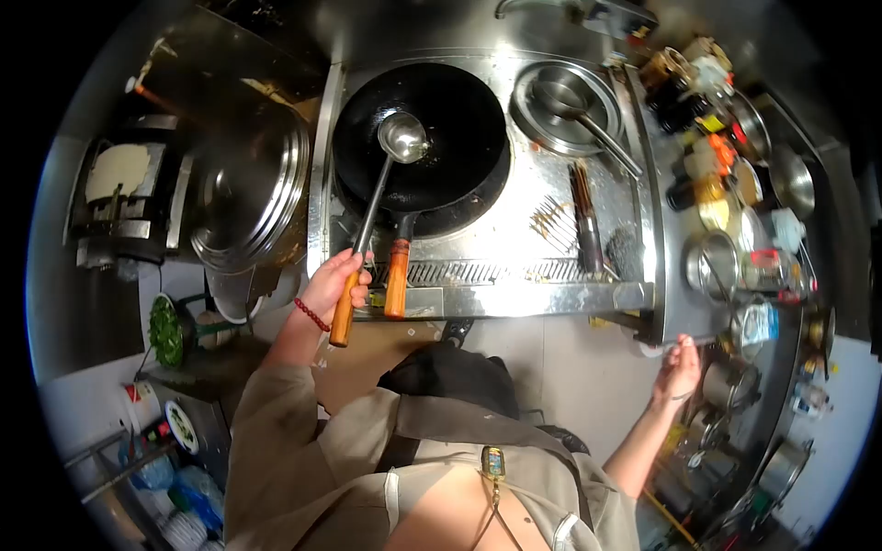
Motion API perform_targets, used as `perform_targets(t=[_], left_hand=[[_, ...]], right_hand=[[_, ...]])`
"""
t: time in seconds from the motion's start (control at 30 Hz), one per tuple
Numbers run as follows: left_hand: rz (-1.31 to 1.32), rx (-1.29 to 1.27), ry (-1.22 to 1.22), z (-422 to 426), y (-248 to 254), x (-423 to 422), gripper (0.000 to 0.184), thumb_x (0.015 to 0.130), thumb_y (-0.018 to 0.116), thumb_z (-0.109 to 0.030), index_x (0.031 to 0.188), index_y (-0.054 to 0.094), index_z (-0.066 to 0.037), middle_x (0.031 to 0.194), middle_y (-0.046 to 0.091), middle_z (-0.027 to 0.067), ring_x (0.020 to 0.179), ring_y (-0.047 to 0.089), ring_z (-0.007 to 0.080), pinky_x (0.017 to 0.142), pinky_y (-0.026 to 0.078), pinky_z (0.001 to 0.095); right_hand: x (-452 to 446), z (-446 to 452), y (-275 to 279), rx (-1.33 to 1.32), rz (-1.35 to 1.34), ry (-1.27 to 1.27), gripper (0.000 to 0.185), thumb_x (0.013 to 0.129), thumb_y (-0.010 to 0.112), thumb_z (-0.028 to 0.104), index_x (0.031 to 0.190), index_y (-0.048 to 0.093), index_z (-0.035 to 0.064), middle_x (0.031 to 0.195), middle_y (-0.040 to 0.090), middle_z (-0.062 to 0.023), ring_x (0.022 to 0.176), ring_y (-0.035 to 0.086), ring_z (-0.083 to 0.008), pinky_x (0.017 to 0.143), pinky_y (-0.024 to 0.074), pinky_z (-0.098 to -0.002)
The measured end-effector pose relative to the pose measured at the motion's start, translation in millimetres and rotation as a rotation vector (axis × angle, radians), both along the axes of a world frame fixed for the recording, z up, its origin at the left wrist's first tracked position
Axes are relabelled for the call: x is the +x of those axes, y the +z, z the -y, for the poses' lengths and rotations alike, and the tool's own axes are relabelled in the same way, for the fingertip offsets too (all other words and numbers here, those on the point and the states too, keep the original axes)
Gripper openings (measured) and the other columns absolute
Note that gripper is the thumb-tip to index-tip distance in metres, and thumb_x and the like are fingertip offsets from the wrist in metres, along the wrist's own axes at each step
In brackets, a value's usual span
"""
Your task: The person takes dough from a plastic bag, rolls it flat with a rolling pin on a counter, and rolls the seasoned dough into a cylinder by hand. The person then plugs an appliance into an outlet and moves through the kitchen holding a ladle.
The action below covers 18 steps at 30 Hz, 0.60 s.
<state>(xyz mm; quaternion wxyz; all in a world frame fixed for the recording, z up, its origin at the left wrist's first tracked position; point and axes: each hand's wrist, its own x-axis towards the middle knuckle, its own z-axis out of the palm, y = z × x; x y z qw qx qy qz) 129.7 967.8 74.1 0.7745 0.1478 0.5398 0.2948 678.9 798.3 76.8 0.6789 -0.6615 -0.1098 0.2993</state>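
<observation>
My left hand (338, 286) is wrapped round the handle of a long metal ladle (402, 137). The ladle's bowl is over the inside of a black wok (459, 119), which sits on the steel stove (542, 220). The wok's wooden handle (397, 280) points toward me, just right of my left hand and apart from it. On the right, my right hand (680, 369) is raised in front of the side counter with its fingers drawn together. What it holds, if anything, is too small to make out.
A metal pan (525, 112) with a second ladle stands at the stove's back right. Bottles and bowls line the right counter (675, 266). A large lidded pot (211, 197) is at the left, near a basket of greens (166, 331).
</observation>
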Motion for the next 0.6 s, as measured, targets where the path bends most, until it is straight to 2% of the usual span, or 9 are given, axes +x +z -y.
perform_targets(t=[0.1, 0.2, 0.3, 0.33, 0.37, 0.47, 0.6], left_hand=[[-0.225, 0.112, -0.021, 6, 2, 7, 0.013, 0.097, 0.05, -0.02, 0.101, 0.046, -0.008, 0.07, 0.049, 0.0022, 0.048, 0.044, 0.0097, 0.041, 0.038, 0.0249], [-0.619, 0.42, -0.234, 17, -31, -1, 0.013, 0.095, 0.049, -0.017, 0.097, 0.044, -0.005, 0.066, 0.048, 0.0039, 0.044, 0.047, 0.0129, 0.037, 0.04, 0.0301], [-0.793, 0.615, -0.349, 25, -44, -16, 0.014, 0.095, 0.048, -0.016, 0.096, 0.044, -0.002, 0.063, 0.048, 0.0057, 0.042, 0.049, 0.0154, 0.035, 0.042, 0.0333], [-0.795, 0.613, -0.348, 27, -50, -20, 0.015, 0.094, 0.048, -0.016, 0.096, 0.043, -0.001, 0.063, 0.048, 0.0062, 0.042, 0.049, 0.0159, 0.035, 0.042, 0.0331], [-0.796, 0.613, -0.341, 25, -56, -21, 0.016, 0.094, 0.048, -0.016, 0.096, 0.043, -0.001, 0.063, 0.048, 0.0067, 0.042, 0.05, 0.0164, 0.035, 0.042, 0.0328], [-0.59, 0.497, -0.266, 23, -65, -18, 0.016, 0.095, 0.049, -0.016, 0.095, 0.042, -0.002, 0.065, 0.047, 0.0063, 0.045, 0.049, 0.015, 0.037, 0.043, 0.0314], [-0.238, 0.343, -0.213, 31, -40, -11, 0.016, 0.097, 0.048, -0.016, 0.089, 0.04, -0.005, 0.066, 0.046, 0.0058, 0.048, 0.044, 0.014, 0.041, 0.041, 0.0281]], right_hand=[[-52, 63, 2, 0.035, -0.059, -0.036, 0.018, 0.096, 0.055, 0.017, 0.095, 0.061, -0.0001, 0.068, 0.052, 0.0025, 0.053, 0.042, -0.0019, 0.046, 0.0334, -0.0136], [-91, 132, -2, 0.051, -0.068, -0.083, 0.018, 0.096, 0.055, 0.017, 0.095, 0.061, -0.0002, 0.068, 0.052, 0.0019, 0.053, 0.042, -0.0019, 0.046, 0.033, -0.0136], [-130, 201, -10, 0.091, -0.077, -0.11, 0.019, 0.096, 0.055, 0.018, 0.094, 0.061, -0.0001, 0.068, 0.053, 0.0013, 0.053, 0.042, -0.0021, 0.045, 0.032, -0.0138], [-146, 220, -16, 0.101, -0.052, -0.203, 0.019, 0.096, 0.055, 0.018, 0.093, 0.06, 0.0004, 0.068, 0.052, 0.0016, 0.053, 0.041, -0.002, 0.045, 0.0314, -0.0141], [-159, 242, -18, 0.094, -0.064, -0.18, 0.019, 0.096, 0.054, 0.019, 0.093, 0.059, 0.0016, 0.067, 0.052, 0.0023, 0.052, 0.041, -0.0017, 0.045, 0.0313, -0.0139], [-210, 309, -25, 0.092, -0.141, -0.175, 0.018, 0.098, 0.051, 0.021, 0.092, 0.056, 0.0044, 0.064, 0.048, 0.0042, 0.051, 0.04, -0.0015, 0.044, 0.0299, -0.0148], [-286, 390, -31, 0.293, -0.306, -0.323, 0.016, 0.097, 0.053, 0.016, 0.095, 0.057, 0.0001, 0.068, 0.049, 0.0006, 0.053, 0.04, -0.0046, 0.046, 0.0302, -0.0171]])
